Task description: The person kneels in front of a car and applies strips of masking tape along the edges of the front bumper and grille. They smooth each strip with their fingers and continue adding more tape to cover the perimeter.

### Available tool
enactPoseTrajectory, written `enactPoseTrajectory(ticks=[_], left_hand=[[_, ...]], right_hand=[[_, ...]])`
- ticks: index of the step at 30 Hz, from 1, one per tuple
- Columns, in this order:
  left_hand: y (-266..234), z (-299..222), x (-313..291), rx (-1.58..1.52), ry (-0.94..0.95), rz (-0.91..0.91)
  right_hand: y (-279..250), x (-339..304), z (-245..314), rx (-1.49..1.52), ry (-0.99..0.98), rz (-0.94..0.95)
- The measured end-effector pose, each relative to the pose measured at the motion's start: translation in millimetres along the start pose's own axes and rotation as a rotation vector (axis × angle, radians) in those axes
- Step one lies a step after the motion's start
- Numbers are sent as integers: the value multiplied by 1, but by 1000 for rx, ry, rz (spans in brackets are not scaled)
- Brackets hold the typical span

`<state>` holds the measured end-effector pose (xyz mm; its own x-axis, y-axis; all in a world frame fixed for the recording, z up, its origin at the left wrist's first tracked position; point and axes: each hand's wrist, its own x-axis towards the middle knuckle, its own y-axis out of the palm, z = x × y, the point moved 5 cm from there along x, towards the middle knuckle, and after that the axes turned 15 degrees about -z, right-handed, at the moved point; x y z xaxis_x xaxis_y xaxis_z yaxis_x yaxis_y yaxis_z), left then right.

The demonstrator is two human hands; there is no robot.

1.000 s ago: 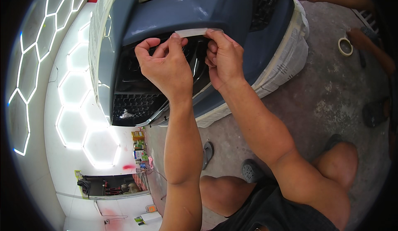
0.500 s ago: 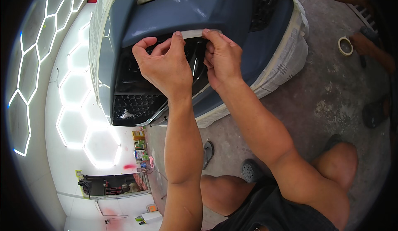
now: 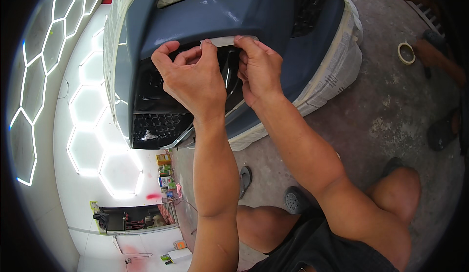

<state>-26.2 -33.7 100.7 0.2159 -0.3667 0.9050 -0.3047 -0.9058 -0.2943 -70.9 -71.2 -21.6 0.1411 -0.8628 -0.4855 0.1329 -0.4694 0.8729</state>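
A short pale strip of masking tape (image 3: 224,41) lies along the lower edge of a grey-blue car bumper (image 3: 205,20), just above a glossy black grille section (image 3: 159,88). My left hand (image 3: 193,79) pinches the strip's left end, thumb tip against it, other fingers curled. At the strip's right part, my right hand (image 3: 263,69) presses with the thumb, its remaining fingers folded toward the black opening. Both hands touch the bumper edge or come very close to it. What lies behind my fingers is hidden.
Masking paper (image 3: 332,74) borders the bumper's right side. Another person's hand (image 3: 427,52) is near a tape roll (image 3: 406,53) at right. A loose sandal (image 3: 245,181) rests on the concrete floor. Cans (image 3: 163,159) line the wall beside bright hexagonal lights (image 3: 88,106).
Both my hands have shifted slightly left along the bumper edge, still at the tape strip. More of the strip shows beyond my right thumb.
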Motion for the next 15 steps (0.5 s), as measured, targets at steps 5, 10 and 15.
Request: enactPoseTrajectory(ticks=[5, 10, 15], left_hand=[[0, -1, 0, 7, 15, 13], [-1, 2, 0, -39, -17, 28], [-2, 2, 0, -38, -15, 46]], right_hand=[[0, 1, 0, -17, -13, 1], [0, 1, 1, -45, -21, -18], [-2, 3, 3, -100, -50, -53]])
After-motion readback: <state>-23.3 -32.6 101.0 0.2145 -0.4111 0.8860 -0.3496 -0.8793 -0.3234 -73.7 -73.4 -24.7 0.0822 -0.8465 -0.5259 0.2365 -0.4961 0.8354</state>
